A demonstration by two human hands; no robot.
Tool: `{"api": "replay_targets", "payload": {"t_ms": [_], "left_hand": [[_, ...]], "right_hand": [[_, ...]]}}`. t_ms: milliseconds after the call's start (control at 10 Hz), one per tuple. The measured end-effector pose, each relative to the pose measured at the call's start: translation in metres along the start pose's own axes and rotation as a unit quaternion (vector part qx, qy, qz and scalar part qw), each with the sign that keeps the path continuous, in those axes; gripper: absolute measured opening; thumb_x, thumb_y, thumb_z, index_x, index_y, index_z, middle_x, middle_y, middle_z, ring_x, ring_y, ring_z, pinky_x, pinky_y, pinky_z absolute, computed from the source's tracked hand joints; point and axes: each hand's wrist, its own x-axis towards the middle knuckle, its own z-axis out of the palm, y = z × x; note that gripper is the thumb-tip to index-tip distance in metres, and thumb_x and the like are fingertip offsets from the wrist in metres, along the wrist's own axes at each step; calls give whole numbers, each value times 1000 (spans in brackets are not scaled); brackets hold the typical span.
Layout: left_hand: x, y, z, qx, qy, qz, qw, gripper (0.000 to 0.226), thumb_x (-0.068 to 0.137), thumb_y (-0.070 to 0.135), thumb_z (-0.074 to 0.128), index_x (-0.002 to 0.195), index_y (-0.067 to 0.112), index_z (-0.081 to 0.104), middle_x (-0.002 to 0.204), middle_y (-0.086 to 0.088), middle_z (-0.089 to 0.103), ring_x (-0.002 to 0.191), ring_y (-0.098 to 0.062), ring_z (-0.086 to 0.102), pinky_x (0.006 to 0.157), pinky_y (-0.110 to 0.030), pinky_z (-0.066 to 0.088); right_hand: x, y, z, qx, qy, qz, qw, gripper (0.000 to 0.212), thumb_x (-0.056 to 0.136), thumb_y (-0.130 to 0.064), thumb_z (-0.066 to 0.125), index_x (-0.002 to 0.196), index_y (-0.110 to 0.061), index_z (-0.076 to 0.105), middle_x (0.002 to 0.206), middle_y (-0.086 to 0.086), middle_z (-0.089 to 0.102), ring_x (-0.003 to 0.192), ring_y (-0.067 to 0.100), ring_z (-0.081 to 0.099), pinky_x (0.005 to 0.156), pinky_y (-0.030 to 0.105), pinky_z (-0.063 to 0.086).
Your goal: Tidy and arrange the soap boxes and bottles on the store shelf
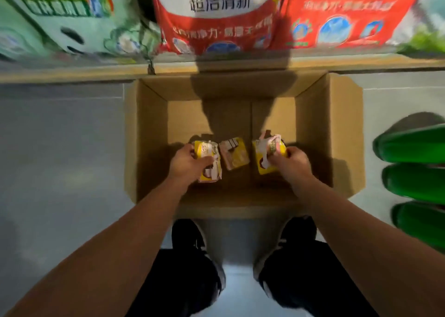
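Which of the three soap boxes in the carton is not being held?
The middle soap box: it lies loose on the carton floor, while the left hand and right hand each grip an outer one.

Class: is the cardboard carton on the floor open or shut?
Open. The carton's flaps are spread outward, and the soap boxes on its bottom are visible.

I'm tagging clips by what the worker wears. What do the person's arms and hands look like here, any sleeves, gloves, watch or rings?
Both forearms are bare right up to the bottom edge of the frame, with no sleeve showing. The left hand and right hand wear no gloves, and neither wrist carries a watch or band. The fingers are too small and blurred to rule out rings.
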Motion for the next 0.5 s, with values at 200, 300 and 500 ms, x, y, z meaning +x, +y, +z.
{"api": "replay_targets", "payload": {"t_ms": [200,300,500], "left_hand": [[71,-21,53,10,12,48,999,26,79,26,77,101,20,64,107,-6,71,95,-23,66,83,-41,56],[77,-27,63,111,64,107,986,37,80,30,75,111,12,64,109,-8,69,98,-25,65,83,-38,54],[34,-23,28,78,10,47,996,37,84,29,69,119,20,62,111,-1,67,98,-17,62,73,-24,43]], "right_hand": [[87,19,43,-77,-12,-16,997,39,85,-29,71,122,-18,61,116,7,66,105,26,60,93,41,52],[94,24,47,-184,29,-58,981,49,87,-37,67,126,-13,53,122,13,60,111,33,57,93,45,51],[34,5,31,-201,9,-60,978,58,93,-47,54,136,-10,44,130,14,48,118,31,48,99,42,45]]}}
